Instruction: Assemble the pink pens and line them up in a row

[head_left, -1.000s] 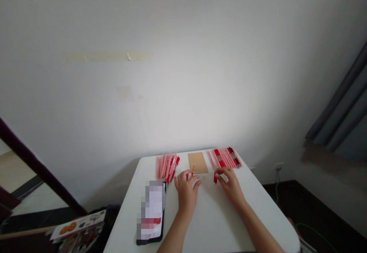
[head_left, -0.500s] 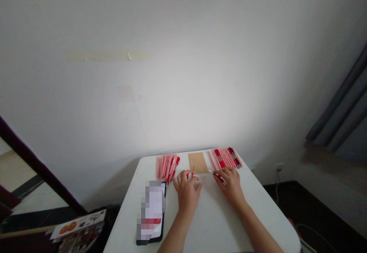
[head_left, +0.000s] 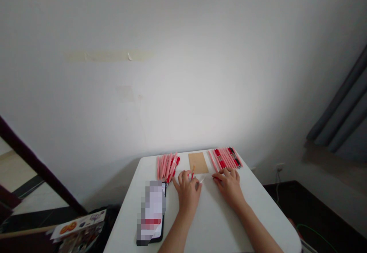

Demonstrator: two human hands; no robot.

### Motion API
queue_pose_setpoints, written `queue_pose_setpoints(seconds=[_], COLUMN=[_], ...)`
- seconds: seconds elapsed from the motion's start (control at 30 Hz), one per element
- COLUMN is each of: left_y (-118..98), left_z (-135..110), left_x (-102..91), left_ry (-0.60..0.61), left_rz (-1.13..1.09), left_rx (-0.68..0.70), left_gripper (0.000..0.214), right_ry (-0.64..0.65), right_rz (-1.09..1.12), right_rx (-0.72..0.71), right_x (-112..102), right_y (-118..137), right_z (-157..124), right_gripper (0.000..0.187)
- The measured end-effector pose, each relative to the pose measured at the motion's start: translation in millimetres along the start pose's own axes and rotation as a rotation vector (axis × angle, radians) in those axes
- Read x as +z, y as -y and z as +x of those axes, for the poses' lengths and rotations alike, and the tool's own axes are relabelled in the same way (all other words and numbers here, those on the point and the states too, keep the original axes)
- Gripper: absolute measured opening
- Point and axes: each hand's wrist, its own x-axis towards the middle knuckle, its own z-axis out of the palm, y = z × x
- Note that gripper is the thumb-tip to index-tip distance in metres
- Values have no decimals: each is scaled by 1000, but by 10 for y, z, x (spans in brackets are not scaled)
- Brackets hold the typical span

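On one smooth white table (head_left: 218, 222), two batches of slim, mostly pink pens (head_left: 224, 159) flank one flat rectangular brown card (head_left: 198, 162), the left hand's (head_left: 187, 191) fingers curled and the right hand's (head_left: 230, 186) bunched nearby, though whether either pinches anything I cannot tell.

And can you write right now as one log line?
left hand: by card, grip unclear | right hand: pinching red thing, mostly hidden | left side: pens, phone | right side: more pens

White rounded desk (head_left: 218, 222) cropped below, black rectangular phone (head_left: 151, 213) on it pixelated, slim red item (head_left: 192, 176) partly behind left fingers (head_left: 184, 176)
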Motion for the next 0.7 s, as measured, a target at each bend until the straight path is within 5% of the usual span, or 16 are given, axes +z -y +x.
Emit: queue_pose_setpoints(seconds=[0.7], left_y=[51], left_z=[51], left_x=[-16], left_ry=[-81], left_rz=[-81], left_rx=[-58], left_gripper=[12], right_ry=[-15], right_rz=[86], right_rx=[-28], right_x=[27], right_y=[-71], right_z=[13], right_gripper=[17])
